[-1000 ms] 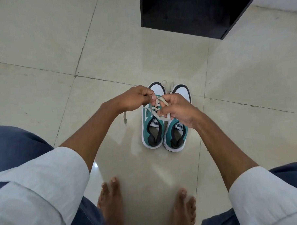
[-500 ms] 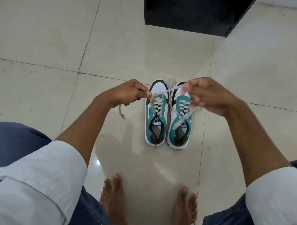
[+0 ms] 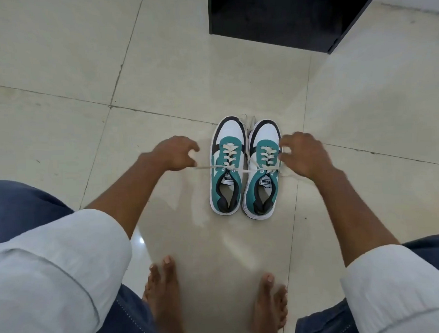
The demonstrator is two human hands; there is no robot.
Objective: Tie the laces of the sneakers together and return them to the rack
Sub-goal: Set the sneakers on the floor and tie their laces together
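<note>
Two teal, white and black sneakers stand side by side on the tiled floor, toes pointing away: the left sneaker (image 3: 226, 166) and the right sneaker (image 3: 262, 172). A cream lace (image 3: 243, 170) runs taut across both shoes near their tongues. My left hand (image 3: 174, 153) is just left of the pair and pinches the lace's left end. My right hand (image 3: 302, 155) is just right of the pair with the lace's right end in its fingers. More loose lace lies between the toes (image 3: 246, 119).
A black piece of furniture (image 3: 282, 15) stands on the floor behind the shoes at the top. My bare feet (image 3: 163, 284) and knees in blue trousers are at the bottom. Pale floor tiles (image 3: 58, 60) lie all around.
My hands have moved apart from above the shoes to either side, and lower. The lace between them now stretches straight across both sneakers.
</note>
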